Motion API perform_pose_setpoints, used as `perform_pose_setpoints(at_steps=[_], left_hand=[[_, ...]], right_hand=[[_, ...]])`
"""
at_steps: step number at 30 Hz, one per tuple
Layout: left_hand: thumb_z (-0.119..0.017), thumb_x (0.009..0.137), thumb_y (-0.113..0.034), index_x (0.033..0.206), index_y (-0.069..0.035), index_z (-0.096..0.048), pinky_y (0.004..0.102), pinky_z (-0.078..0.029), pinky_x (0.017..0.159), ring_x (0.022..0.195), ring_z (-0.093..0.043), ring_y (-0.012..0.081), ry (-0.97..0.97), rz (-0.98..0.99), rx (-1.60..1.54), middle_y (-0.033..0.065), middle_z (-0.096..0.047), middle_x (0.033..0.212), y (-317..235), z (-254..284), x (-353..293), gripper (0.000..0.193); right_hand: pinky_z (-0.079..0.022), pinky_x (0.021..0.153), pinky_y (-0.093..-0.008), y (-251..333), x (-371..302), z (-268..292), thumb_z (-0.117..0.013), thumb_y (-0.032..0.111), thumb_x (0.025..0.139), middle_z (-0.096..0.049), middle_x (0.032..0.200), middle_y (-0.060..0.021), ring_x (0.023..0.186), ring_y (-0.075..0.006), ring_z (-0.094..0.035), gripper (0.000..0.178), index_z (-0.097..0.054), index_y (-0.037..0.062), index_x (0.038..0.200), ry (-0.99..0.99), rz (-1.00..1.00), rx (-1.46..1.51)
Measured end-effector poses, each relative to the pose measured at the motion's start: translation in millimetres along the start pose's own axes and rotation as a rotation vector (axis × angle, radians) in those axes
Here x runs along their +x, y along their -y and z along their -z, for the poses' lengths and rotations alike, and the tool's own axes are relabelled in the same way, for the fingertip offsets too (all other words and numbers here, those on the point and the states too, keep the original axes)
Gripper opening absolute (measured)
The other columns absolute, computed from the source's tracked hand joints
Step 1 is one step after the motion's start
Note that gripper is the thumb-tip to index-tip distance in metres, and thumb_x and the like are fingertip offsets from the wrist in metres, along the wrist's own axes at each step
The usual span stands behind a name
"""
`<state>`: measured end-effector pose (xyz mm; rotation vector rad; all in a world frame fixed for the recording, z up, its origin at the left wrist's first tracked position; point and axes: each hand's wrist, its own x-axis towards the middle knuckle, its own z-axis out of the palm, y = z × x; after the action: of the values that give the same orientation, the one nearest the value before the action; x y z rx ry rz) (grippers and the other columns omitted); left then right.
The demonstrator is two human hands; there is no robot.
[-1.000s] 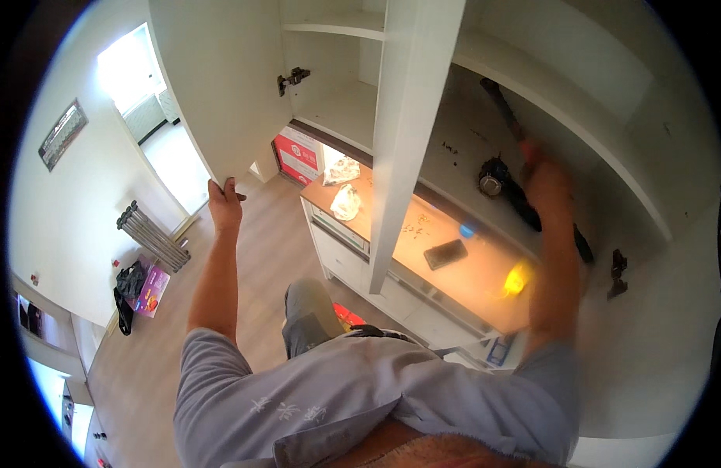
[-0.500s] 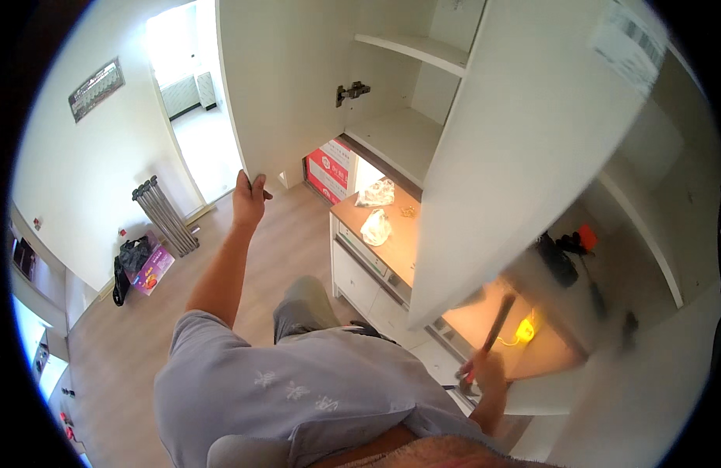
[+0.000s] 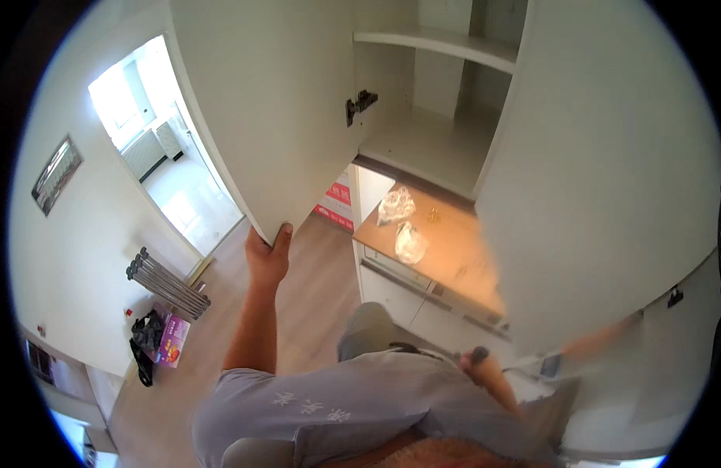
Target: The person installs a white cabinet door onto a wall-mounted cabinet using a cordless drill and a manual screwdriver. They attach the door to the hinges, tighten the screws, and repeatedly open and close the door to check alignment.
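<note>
My left hand (image 3: 268, 256) grips the lower corner of a white cabinet door (image 3: 274, 109), thumb on its face and fingers behind its edge. The door stands open on a dark metal hinge (image 3: 360, 108). Near my waist, my right hand (image 3: 489, 374) is closed round a dark-handled tool (image 3: 479, 356). The handle's end points up toward me; the rest of the tool is hidden. A second white door (image 3: 602, 171) fills the right side above that hand. Between the doors the cabinet's shelf (image 3: 438, 45) shows.
Below the cabinet, a wooden counter (image 3: 454, 249) bears two clear plastic bags (image 3: 409, 243) and small brass-coloured pieces (image 3: 434, 215). Red-and-white boxes (image 3: 337, 204) stand behind. Grey metal legs (image 3: 165, 285), a black bag (image 3: 147, 331) and a purple box (image 3: 173, 339) rest by the left wall.
The view has turned, and the yellow light on the counter is out of sight behind the right door. My right hand has drawn in toward my body with the tool. My left hand keeps its grip.
</note>
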<state>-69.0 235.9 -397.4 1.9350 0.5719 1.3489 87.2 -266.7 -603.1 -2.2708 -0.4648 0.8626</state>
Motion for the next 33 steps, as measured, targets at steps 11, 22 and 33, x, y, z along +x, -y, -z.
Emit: perform_pose_setpoints(at_steps=[11, 22, 33], left_hand=[[-0.071, 0.095, -0.019, 0.122, 0.003, -0.058, 0.0288, -0.05, 0.081, 0.094, -0.06, 0.013, -0.036, 0.028, -0.232, 0.007, -0.067, 0.108, 22, 7, 16, 0.038], [-0.069, 0.097, -0.017, 0.122, 0.002, -0.056, 0.029, -0.05, 0.079, 0.091, -0.06, 0.0128, 0.022, 0.075, -0.285, 0.0063, -0.065, 0.104, 32, 9, 14, 0.034], [-0.069, 0.096, -0.014, 0.121, 0.003, -0.057, 0.0286, -0.052, 0.077, 0.09, -0.063, 0.0138, 0.001, 0.096, -0.337, 0.0084, -0.066, 0.106, 34, 4, 14, 0.033]], right_hand=[[-0.048, 0.103, -0.0388, 249, 40, 10, -0.066, 0.015, 0.092, -0.057, 0.133, -0.0148, 0.117, -0.0257, -0.059, 0.038, -0.065, 0.0013, 0.128, 0.477, 0.932, 0.893], [-0.056, 0.081, -0.0307, 356, 82, 44, -0.059, -0.008, 0.089, -0.051, 0.14, -0.0127, 0.099, -0.0177, -0.062, 0.057, -0.047, 0.0065, 0.143, -0.216, 0.986, 0.583], [-0.042, 0.045, -0.0299, 441, 134, 101, -0.058, 0.027, 0.103, -0.055, 0.072, -0.0022, 0.05, -0.0122, -0.051, 0.024, -0.058, 0.0042, 0.097, -0.283, 0.702, 0.516]])
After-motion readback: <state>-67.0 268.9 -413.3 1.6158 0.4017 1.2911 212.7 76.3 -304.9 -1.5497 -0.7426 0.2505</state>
